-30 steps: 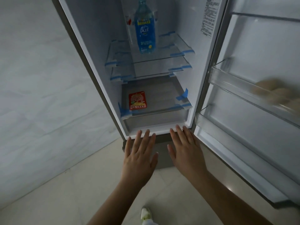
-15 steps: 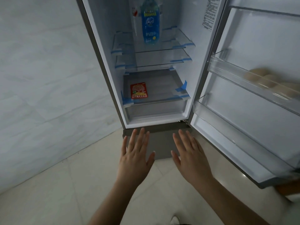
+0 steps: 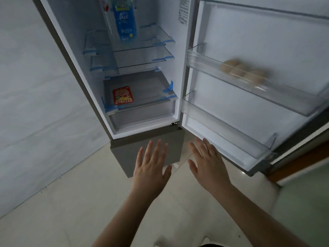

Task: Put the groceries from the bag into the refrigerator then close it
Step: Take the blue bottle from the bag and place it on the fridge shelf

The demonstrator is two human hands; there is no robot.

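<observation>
My left hand (image 3: 151, 168) and right hand (image 3: 208, 164) flat, fingers spread, empty, lower centre. Refrigerator door (image 3: 249, 97) open, right of frame; I'd push outer edge steadily, eggs (image 3: 242, 72) loose in rack.

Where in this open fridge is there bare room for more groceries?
Free: the second clear glass shelf, the lower clear door bin, and the grey drawer cover right of the red sticker. Taken: upper door bin's far end, by round beige items; top shelf, blue-labelled bottle.
</observation>
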